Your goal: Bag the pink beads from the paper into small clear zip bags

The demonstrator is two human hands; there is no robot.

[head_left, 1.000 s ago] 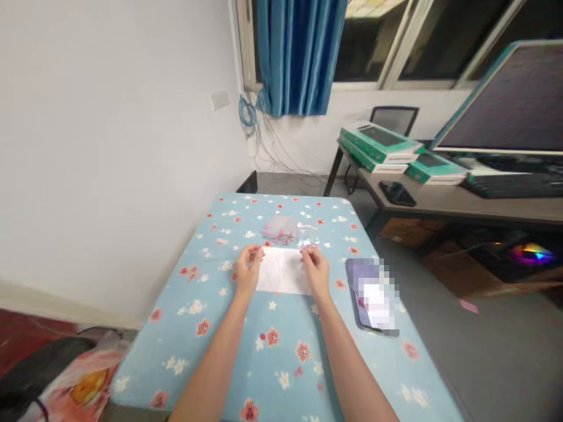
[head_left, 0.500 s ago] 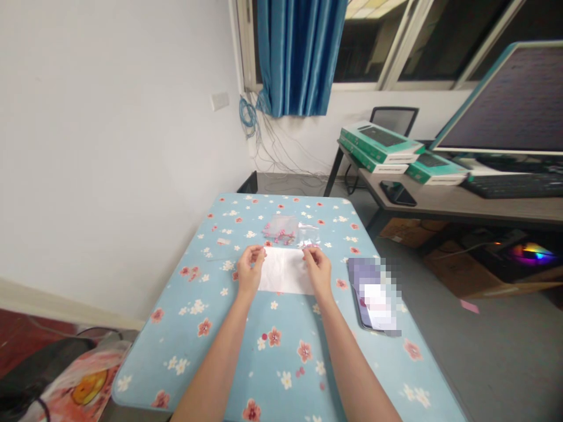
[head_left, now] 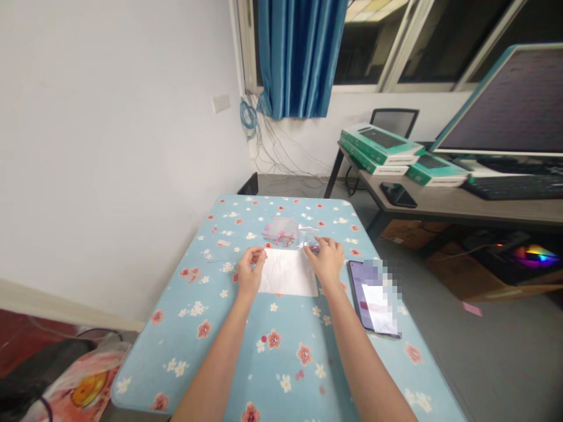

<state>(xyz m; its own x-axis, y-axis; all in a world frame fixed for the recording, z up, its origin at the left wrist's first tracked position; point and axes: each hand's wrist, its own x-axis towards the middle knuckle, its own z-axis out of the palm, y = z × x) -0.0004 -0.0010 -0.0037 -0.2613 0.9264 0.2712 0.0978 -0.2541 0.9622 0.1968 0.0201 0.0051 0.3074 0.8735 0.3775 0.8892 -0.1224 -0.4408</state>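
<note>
White paper [head_left: 285,274] in pinched left fingers [head_left: 253,253]; right fingers [head_left: 328,244] parted, grip unclear, near bagged pink pieces [head_left: 280,237]

No wording is legible. Dark print on the flat green-and-white cardboard boxes [head_left: 382,142], beyond the right hand [head_left: 328,261], is too small; lines on the wide, pale-edged monitor [head_left: 505,99], farther right, and the dark-rimmed rectangular phone [head_left: 375,300] beside that hand are blurred.

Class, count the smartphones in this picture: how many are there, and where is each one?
2. One smartphone lies on the floral table, right of the right hand; the other phone is on the desk by the green keyboard boxes. Others could be hidden.
</note>
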